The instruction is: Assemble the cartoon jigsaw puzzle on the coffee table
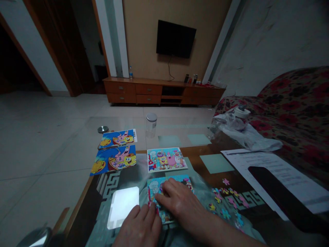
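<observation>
Looks like the assembling stage: the light-blue rectangular cartoon jigsaw puzzle (154, 185) is apparently being steadied at lower centre by the left hand (140, 226), fingers bunched at its left edge, while its surface is being touched by the right hand (180, 200), fingers curled. Whether anything's being pinched can't be told. Careful edge alignment is probably being called for next; small knobbed multicoloured pieces (226, 214) are being seen scattered lower right. Mid-frame, no contents are being made out inside the clear cylindrical jar (150, 129) under its round silver lid (151, 117).
</observation>
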Available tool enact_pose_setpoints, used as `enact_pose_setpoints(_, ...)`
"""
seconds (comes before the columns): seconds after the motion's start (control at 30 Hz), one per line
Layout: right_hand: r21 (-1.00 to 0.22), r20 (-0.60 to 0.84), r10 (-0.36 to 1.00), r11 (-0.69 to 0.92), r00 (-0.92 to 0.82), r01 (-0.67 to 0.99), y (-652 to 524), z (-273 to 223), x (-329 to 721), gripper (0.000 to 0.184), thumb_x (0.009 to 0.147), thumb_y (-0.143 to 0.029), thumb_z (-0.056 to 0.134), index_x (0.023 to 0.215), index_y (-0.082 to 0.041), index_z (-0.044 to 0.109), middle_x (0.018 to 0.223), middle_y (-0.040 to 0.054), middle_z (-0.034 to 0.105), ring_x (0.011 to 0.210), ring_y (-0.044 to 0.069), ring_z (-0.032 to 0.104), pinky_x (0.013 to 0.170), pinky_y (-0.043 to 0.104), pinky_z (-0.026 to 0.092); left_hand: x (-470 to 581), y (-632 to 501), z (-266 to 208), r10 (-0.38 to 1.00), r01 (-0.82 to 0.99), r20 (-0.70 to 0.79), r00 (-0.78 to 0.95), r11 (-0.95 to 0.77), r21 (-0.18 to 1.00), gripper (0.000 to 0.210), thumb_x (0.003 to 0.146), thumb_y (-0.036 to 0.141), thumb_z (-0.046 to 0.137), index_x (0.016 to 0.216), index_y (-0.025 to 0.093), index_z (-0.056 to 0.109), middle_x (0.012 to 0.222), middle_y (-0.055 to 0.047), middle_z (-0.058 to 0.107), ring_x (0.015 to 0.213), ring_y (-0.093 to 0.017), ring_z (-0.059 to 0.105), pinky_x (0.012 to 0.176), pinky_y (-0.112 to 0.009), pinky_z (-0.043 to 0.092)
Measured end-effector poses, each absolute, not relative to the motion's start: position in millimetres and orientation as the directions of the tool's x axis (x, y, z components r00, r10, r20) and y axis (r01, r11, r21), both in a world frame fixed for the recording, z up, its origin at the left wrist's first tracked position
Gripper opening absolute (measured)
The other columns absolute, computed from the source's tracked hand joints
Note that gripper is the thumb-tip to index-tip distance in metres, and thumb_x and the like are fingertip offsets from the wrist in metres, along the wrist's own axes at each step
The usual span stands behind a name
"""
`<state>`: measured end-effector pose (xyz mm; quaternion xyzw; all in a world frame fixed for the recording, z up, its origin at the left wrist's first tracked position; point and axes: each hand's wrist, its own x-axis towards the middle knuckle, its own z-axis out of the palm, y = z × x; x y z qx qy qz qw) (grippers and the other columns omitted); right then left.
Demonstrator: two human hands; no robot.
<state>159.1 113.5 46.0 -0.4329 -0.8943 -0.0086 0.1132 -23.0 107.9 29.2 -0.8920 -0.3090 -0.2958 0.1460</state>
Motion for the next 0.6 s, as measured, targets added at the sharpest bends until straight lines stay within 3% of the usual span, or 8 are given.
enact_pose_setpoints(0.17,-0.051,0.228,0.76,0.634,-0.609,0.772,112,48,158,0.017,0.087,-0.021,0.068,0.101,-0.021,0.061,0.091,0.0006,0.059,0.083,0.019,0.052,0.068,0.031,0.037,-22,108,25,0.459,0.633,0.618,0.638,-0.77,-0.081,0.034,0.07,-0.001,0.031,0.078,0.021,0.056,0.079,-0.001,0.071,0.063,-0.016,0.062,0.062,-0.029,0.042)
enact_pose_setpoints(0.27,-0.161,0.25,0.798,0.592,-0.548,0.789,113,51,158,0.011,0.086,-0.017,0.068,0.095,-0.022,0.062,0.089,-0.0008,0.058,0.083,0.017,0.053,0.066,0.027,0.038,-25,109,28,0.463,0.624,0.593,0.659,-0.776,-0.087,0.036,0.069,-0.001,0.032,0.08,0.021,0.058,0.081,0.0,0.072,0.065,-0.017,0.065,0.061,-0.029,0.044)
enact_pose_setpoints(0.37,-0.281,0.306,0.841,0.528,-0.447,0.801,116,55,163,0.017,0.085,-0.008,0.066,0.095,-0.021,0.064,0.088,-0.0001,0.058,0.082,0.016,0.054,0.066,0.026,0.04,-30,111,34,0.448,0.594,0.522,0.726,-0.791,-0.148,0.038,0.069,0.0,0.033,0.087,0.02,0.059,0.09,-0.002,0.073,0.071,-0.018,0.067,0.062,-0.03,0.047)
enact_pose_setpoints(0.47,-0.345,0.365,0.852,0.499,-0.376,0.795,120,61,171,0.021,0.083,-0.003,0.062,0.096,-0.02,0.065,0.087,0.0024,0.058,0.082,0.018,0.055,0.067,0.028,0.043,-33,114,38,0.436,0.568,0.468,0.769,-0.802,-0.186,0.039,0.068,0.0,0.034,0.091,0.02,0.059,0.096,-0.004,0.072,0.072,-0.019,0.068,0.063,-0.03,0.05)
enact_pose_setpoints(0.6,-0.412,0.424,0.845,0.501,-0.327,0.761,123,70,184,0.028,0.082,-0.002,0.052,0.097,-0.019,0.067,0.088,0.0055,0.06,0.082,0.02,0.056,0.071,0.03,0.047,-33,119,39,0.434,0.562,0.487,0.758,-0.814,-0.149,0.04,0.065,-0.001,0.034,0.09,0.021,0.057,0.09,-0.001,0.072,0.071,-0.018,0.068,0.062,-0.029,0.05)
